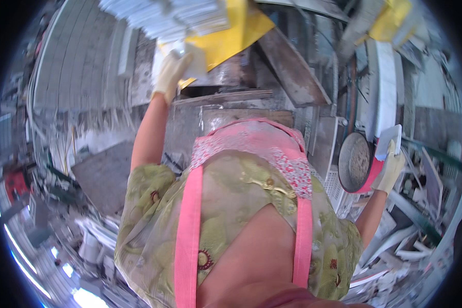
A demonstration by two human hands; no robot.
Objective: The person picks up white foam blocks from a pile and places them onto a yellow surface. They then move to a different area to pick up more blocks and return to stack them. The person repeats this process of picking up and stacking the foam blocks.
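My left hand (172,72), in a cream glove, is at the far left. Its fingers are closed on the edge of a white square piece (198,64), which is smeared by motion. Just beyond stands a stack of thin white slabs (169,18) on a yellow sheet (259,30). On the right, my right hand (391,172), gloved too, grips a pale blue-white flat rectangular piece (390,139). Beside this hand is a dark round pan (354,163) with grey, grainy stuff in it. A red-pink object (373,173) shows between the pan and my right glove.
Long grey boards (77,56) lie at the left. A rusty metal plank (292,66) slants across the far middle. More yellow material (392,20) is at the far right, above a long white bar (385,87). White scraps (400,241) litter the lower right.
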